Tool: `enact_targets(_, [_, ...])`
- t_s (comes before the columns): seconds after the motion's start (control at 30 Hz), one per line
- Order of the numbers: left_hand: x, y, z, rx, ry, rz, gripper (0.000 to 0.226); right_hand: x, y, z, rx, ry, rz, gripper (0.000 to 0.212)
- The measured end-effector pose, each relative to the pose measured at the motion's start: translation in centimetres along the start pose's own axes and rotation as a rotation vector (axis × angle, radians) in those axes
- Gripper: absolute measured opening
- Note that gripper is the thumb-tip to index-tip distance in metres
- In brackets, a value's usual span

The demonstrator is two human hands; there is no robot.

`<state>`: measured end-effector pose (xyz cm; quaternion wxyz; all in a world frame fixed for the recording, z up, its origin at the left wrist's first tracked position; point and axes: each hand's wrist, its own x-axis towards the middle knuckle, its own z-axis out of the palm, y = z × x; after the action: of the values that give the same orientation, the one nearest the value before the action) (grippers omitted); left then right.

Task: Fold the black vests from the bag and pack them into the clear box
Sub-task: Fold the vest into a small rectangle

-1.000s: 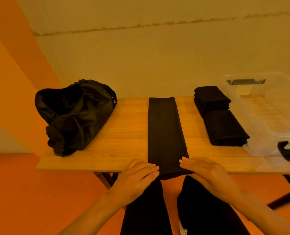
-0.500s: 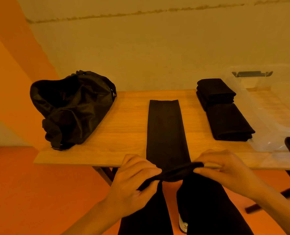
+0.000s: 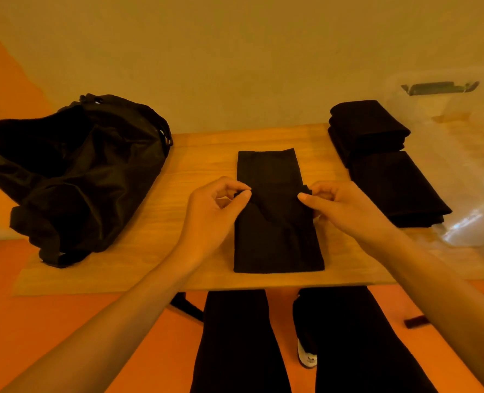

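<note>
A black vest (image 3: 274, 236), folded into a narrow strip, lies in the middle of the wooden table (image 3: 178, 236). Its near end is doubled over onto the strip. My left hand (image 3: 209, 214) pinches the left corner of that folded end. My right hand (image 3: 345, 208) pinches the right corner. Both hold the edge about halfway up the strip, just above the cloth. The black bag (image 3: 70, 177) slumps open on the table's left side. At the far right stands the clear box (image 3: 467, 171), with nothing visible inside.
Two folded black vests lie between the strip and the box, one at the back (image 3: 368, 129) and one nearer (image 3: 399, 188). The table's front edge is close to my legs (image 3: 235, 341). A wall runs right behind the table.
Both hands took hold of the vest's near end at the table edge, lifted it and carried it away from me over the strip. The strip now looks about half as long.
</note>
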<state>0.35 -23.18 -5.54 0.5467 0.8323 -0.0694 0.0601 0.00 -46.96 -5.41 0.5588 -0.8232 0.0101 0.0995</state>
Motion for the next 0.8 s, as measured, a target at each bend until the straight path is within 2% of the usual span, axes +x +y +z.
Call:
enact_targets(0.2, [4.3,-2.4,1.5,0.049,-0.080,-0.250,0.010,3.3,0.9,0.4,-0.112,0.092,0.134,0.024])
enact_targets(0.33, [5.4,-2.9,1.6,0.047,-0.111,-0.301,0.013,4.0,1.3,0.5,-0.187,0.110,0.151,0.021])
enact_targets(0.43, [5.6,-2.3,1.2,0.051,-0.172,-0.359,0.025,4.2,1.3,0.4,-0.204,0.124,0.149,0.020])
enact_targets(0.5, [5.8,-1.8,0.6,-0.020,-0.237,-0.417,0.024,4.3,1.1,0.5,-0.226,0.113,0.149,0.024])
enact_targets(0.6, [5.8,-2.0,-0.1,0.020,-0.346,-0.394,0.030,4.5,1.2,0.5,-0.247,0.122,0.119,0.022])
enact_targets(0.8, [5.4,-3.0,0.4,0.040,-0.228,-0.399,0.009,4.6,1.4,0.4,-0.272,0.125,0.072,0.032])
